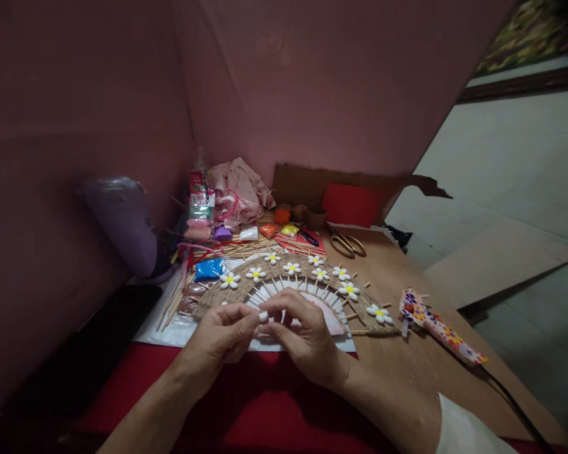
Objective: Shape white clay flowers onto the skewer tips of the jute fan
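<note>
Close together in front of the fan-shaped piece, my two hands meet around a small lump of white clay (264,316). My left hand (230,331) pinches it between thumb and fingertip. The fingers of my right hand (303,334) curl with thumb and forefinger close to the same lump; whether they grip it is hard to see. Behind them lies the half-round fan (269,271) of sticks wound with brown twine. White clay flowers (349,290) with yellow centres dot its band. My hands hide part of its inner edge.
A flower-patterned glue gun (442,328) with a black cord lies at right. Gold-handled scissors (346,243) rest behind the fan. Blue (210,269), white (248,234) and yellow clay packs (290,231) sit near thin sticks. A brown pot (315,218) stands by a red card (351,204).
</note>
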Motion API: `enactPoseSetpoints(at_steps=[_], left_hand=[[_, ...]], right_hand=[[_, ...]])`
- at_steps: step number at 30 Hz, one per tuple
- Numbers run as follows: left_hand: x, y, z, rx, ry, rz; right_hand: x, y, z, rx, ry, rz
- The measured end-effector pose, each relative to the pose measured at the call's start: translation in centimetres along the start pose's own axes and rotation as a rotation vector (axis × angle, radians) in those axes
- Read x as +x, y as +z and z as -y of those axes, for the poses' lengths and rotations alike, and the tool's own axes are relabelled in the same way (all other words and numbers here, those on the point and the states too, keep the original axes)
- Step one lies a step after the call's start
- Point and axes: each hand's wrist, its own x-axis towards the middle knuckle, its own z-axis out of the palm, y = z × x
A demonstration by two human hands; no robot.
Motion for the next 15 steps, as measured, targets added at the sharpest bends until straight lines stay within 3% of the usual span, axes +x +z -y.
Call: enactPoseSetpoints(at_steps=[4, 10, 15], left_hand=[[0.07, 0.10, 0.05, 0.041, 0.013, 0.016], [0.16, 0.54, -0.10, 0.082, 0.066, -0.123], [0.04, 0.33, -0.13, 0.064, 0.029, -0.054]], right_hand=[[0.17, -0.12, 0.31, -0.006, -0.004, -0.008], [-0.06, -0.14, 0.03, -0.142, -0.066, 0.004], [-0.27, -0.14, -0.30, -0.186, -0.103, 0.039]])
